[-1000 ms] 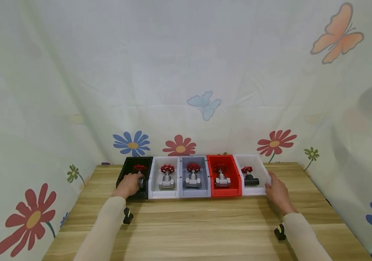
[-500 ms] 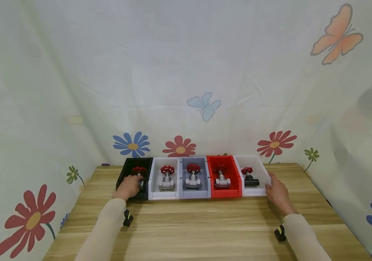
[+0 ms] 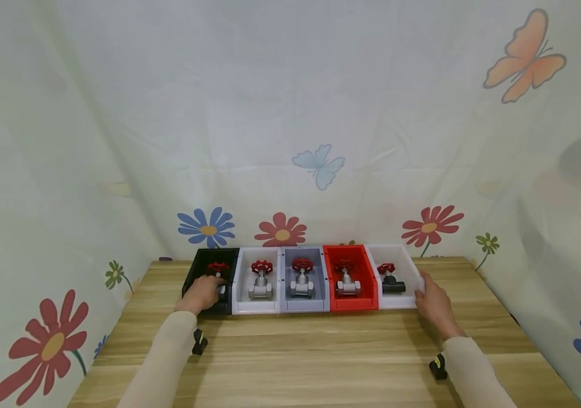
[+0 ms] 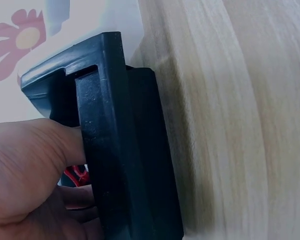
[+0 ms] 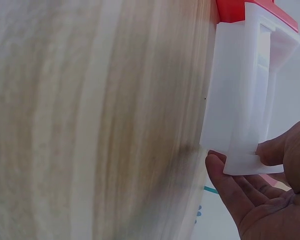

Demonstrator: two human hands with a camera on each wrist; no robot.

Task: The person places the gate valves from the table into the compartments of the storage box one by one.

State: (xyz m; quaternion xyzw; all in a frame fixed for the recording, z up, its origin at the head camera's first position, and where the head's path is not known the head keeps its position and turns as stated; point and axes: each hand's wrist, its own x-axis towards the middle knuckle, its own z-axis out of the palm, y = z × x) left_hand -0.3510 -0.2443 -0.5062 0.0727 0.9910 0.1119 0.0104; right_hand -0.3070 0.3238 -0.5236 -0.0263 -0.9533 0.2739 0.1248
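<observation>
My left hand (image 3: pixel 199 296) reaches into the black bin (image 4: pixel 140 150) at the left end of a row. Its thumb and fingers grip the metal valve (image 3: pixel 221 290) inside, below a red handwheel (image 3: pixel 217 267). The bin's front wall hides the fingertips in the left wrist view. My right hand (image 3: pixel 434 303) pinches the side wall of the white bin (image 5: pixel 239 100) at the right end, thumb on one face and fingers on the other. In that bin lies a dark valve (image 3: pixel 392 284) with a red handwheel.
Between the end bins stand a white bin (image 3: pixel 257 306), a grey-blue bin (image 3: pixel 304 306) and a red bin (image 3: pixel 354 305), each with a silver valve in it. The row touches side by side on a wooden table (image 3: pixel 316 357). A flower-print curtain (image 3: pixel 290 113) hangs behind.
</observation>
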